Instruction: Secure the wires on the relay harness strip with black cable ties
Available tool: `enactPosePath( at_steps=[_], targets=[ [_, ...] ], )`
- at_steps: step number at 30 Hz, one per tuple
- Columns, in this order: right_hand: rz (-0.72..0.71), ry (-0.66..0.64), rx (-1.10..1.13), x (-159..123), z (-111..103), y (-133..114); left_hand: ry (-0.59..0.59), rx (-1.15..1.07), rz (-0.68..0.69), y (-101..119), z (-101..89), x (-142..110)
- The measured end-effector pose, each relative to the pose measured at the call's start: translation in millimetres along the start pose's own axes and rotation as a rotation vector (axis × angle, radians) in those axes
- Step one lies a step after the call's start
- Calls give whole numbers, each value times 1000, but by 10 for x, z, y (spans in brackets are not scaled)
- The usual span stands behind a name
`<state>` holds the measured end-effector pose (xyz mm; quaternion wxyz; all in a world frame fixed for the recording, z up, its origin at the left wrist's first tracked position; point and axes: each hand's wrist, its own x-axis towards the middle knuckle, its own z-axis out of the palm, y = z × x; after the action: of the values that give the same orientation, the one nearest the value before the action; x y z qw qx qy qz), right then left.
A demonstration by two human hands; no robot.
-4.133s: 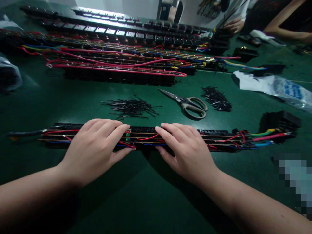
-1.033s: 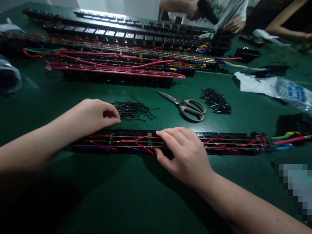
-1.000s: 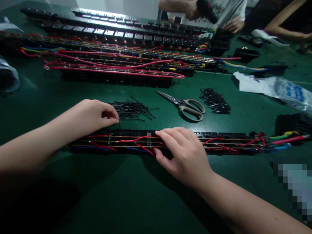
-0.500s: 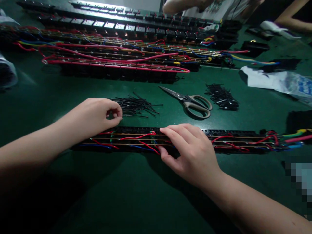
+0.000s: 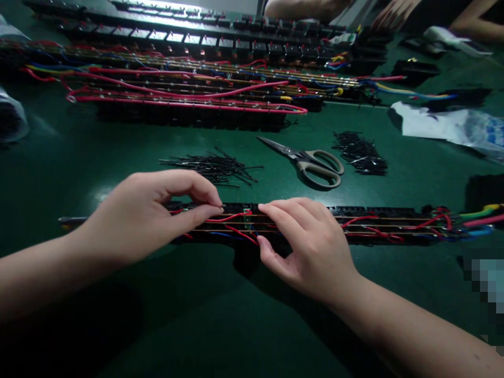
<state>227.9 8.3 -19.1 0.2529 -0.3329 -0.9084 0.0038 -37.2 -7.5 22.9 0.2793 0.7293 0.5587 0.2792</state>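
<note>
Left of centre, the left hand is being held pinched closed over the long, slim wired strip crossing mid-frame; whether anything is being gripped cannot be told. Above, thin black strands and scissors are being carried by the smooth green bench. Right of centre, the strip is being clasped by the right hand, beside curving red wires.
</note>
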Motion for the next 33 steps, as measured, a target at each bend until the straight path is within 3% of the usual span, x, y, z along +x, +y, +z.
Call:
enactPosePath(
  at_steps=[6,13,33],
  targets=[
    [-6,24,35,2,-12,-58,-70,94,227,-19,182,-35],
    [-40,69,350,51,8,-183,-127,106,351,-27,263,-31],
    [49,186,592,42,-73,-171,-74,88,444,6,317,-41]
  ],
)
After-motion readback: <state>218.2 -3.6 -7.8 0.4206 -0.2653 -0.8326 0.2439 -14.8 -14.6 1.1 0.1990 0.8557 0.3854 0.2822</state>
